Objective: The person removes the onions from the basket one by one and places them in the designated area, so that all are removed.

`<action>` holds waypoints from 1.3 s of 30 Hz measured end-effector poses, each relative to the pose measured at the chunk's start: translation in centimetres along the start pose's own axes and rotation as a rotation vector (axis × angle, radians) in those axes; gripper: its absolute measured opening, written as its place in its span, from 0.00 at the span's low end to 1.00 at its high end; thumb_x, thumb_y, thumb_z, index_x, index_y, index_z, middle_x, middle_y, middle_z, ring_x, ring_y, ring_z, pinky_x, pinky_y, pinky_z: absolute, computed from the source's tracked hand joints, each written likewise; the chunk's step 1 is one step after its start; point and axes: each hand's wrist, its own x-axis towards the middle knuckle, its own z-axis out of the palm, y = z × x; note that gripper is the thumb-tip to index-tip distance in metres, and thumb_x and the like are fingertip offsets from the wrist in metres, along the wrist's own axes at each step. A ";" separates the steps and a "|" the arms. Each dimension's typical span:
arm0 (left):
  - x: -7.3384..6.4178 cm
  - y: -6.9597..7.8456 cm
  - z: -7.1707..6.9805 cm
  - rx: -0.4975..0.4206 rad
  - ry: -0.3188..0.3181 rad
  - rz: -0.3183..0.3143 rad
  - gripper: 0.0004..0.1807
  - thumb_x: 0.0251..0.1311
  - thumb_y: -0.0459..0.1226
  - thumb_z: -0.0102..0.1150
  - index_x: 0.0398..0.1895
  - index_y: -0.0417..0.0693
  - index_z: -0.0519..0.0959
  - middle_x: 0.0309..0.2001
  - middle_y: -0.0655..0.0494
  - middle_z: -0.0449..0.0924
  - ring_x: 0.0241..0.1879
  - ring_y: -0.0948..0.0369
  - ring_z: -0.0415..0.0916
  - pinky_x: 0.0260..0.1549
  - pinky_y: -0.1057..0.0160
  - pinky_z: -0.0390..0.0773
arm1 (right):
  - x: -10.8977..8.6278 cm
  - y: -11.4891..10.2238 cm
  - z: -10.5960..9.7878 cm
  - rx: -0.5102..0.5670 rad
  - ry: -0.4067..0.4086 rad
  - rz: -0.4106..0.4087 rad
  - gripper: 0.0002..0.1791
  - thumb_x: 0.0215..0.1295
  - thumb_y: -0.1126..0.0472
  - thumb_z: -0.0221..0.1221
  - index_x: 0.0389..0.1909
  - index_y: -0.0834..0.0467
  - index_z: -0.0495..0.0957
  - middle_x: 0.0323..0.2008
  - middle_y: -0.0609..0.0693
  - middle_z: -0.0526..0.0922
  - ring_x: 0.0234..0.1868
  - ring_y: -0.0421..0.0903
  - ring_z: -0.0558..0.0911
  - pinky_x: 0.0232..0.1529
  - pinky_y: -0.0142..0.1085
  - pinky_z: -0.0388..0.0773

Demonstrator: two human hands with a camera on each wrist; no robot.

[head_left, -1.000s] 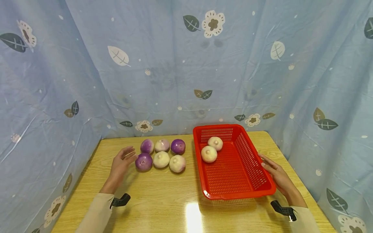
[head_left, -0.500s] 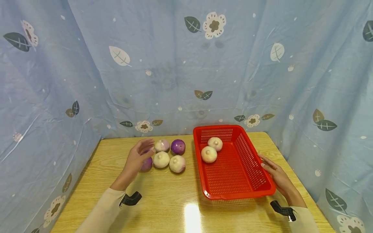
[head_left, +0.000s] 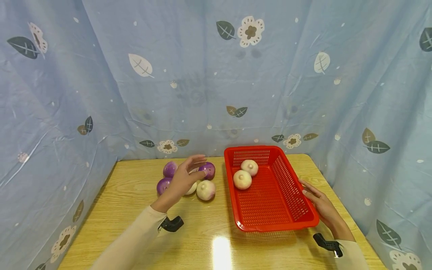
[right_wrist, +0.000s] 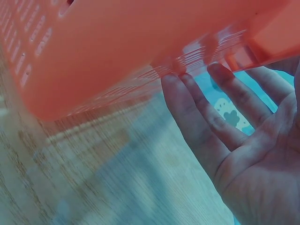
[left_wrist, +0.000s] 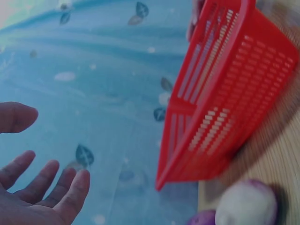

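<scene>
My left hand (head_left: 185,177) is above two rows of purple and white turnips, hiding some of them. In the left wrist view its fingers (left_wrist: 72,194) and thumb are spread apart and hold nothing. A purple turnip (head_left: 209,171) lies just past the fingertips, and a white one (head_left: 206,190) to the right of the hand. Two more purple turnips, one at the back (head_left: 170,169) and one in front (head_left: 163,185), lie to its left. My right hand (head_left: 322,205) touches the right side of a red plastic basket (head_left: 266,204), its fingers extended against the outer wall.
Two white turnips, a rear one (head_left: 249,167) and a nearer one (head_left: 242,179), sit at the basket's left inside. A wooden table (head_left: 189,232) carries everything. Patterned blue cloth (head_left: 189,93) encloses the back and both sides.
My left hand has moved right across the turnips, from beside the left purple ones to over the middle ones. My right hand and the basket have stayed put.
</scene>
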 end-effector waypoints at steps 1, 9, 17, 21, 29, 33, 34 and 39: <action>0.2 0.1 0.4 0.002 -0.010 0.015 0.28 0.62 0.34 0.62 0.66 0.49 0.68 0.66 0.47 0.71 0.68 0.48 0.67 0.64 0.48 0.72 | 0.0 0.0 0.0 -0.001 0.000 0.001 0.33 0.79 0.57 0.44 0.79 0.50 0.44 0.55 0.32 0.79 0.49 0.38 0.84 0.45 0.38 0.85; 2.2 1.2 3.6 0.000 -0.078 0.036 0.28 0.61 0.34 0.62 0.65 0.50 0.70 0.66 0.49 0.72 0.67 0.48 0.69 0.59 0.53 0.77 | -0.1 0.0 0.1 -0.016 0.019 0.011 0.33 0.79 0.56 0.45 0.79 0.49 0.45 0.54 0.32 0.79 0.49 0.38 0.84 0.44 0.37 0.85; 4.4 1.2 6.2 0.041 -0.115 0.006 0.27 0.62 0.37 0.63 0.65 0.56 0.70 0.65 0.53 0.72 0.67 0.48 0.69 0.59 0.51 0.76 | 0.0 -0.1 0.2 -0.020 0.010 0.008 0.34 0.79 0.56 0.44 0.79 0.53 0.42 0.54 0.32 0.79 0.49 0.38 0.84 0.44 0.37 0.85; 5.5 1.1 7.5 0.079 -0.131 -0.014 0.28 0.61 0.36 0.63 0.65 0.56 0.69 0.66 0.53 0.71 0.67 0.49 0.69 0.58 0.51 0.77 | 0.0 -0.2 0.2 -0.013 0.012 0.005 0.33 0.79 0.57 0.44 0.79 0.52 0.43 0.54 0.33 0.79 0.48 0.38 0.84 0.44 0.37 0.85; 7.6 0.6 10.3 0.173 -0.139 -0.085 0.32 0.60 0.38 0.65 0.68 0.54 0.66 0.68 0.52 0.69 0.69 0.48 0.66 0.61 0.49 0.74 | 0.0 -0.3 0.3 -0.019 0.026 0.014 0.33 0.79 0.57 0.45 0.79 0.52 0.45 0.54 0.32 0.80 0.48 0.37 0.84 0.44 0.37 0.85; 8.8 -0.1 11.6 0.245 -0.110 -0.119 0.34 0.60 0.41 0.66 0.69 0.52 0.65 0.69 0.47 0.68 0.68 0.47 0.68 0.61 0.49 0.74 | 0.0 -0.3 0.2 -0.011 0.020 0.016 0.33 0.79 0.56 0.45 0.79 0.52 0.44 0.54 0.32 0.80 0.48 0.37 0.84 0.44 0.37 0.85; 9.1 -0.4 11.9 0.263 -0.100 -0.130 0.34 0.60 0.41 0.66 0.69 0.51 0.65 0.69 0.47 0.68 0.67 0.47 0.68 0.61 0.49 0.74 | 0.0 -0.3 0.2 -0.011 0.018 0.014 0.33 0.79 0.56 0.45 0.79 0.52 0.44 0.54 0.32 0.79 0.48 0.37 0.84 0.44 0.37 0.85; 9.9 -1.2 13.1 0.255 -0.071 -0.195 0.36 0.59 0.41 0.65 0.71 0.53 0.63 0.70 0.47 0.67 0.65 0.49 0.69 0.59 0.49 0.74 | 0.0 -0.3 0.2 -0.013 0.012 0.001 0.33 0.79 0.57 0.44 0.79 0.52 0.44 0.54 0.32 0.79 0.48 0.38 0.84 0.45 0.37 0.85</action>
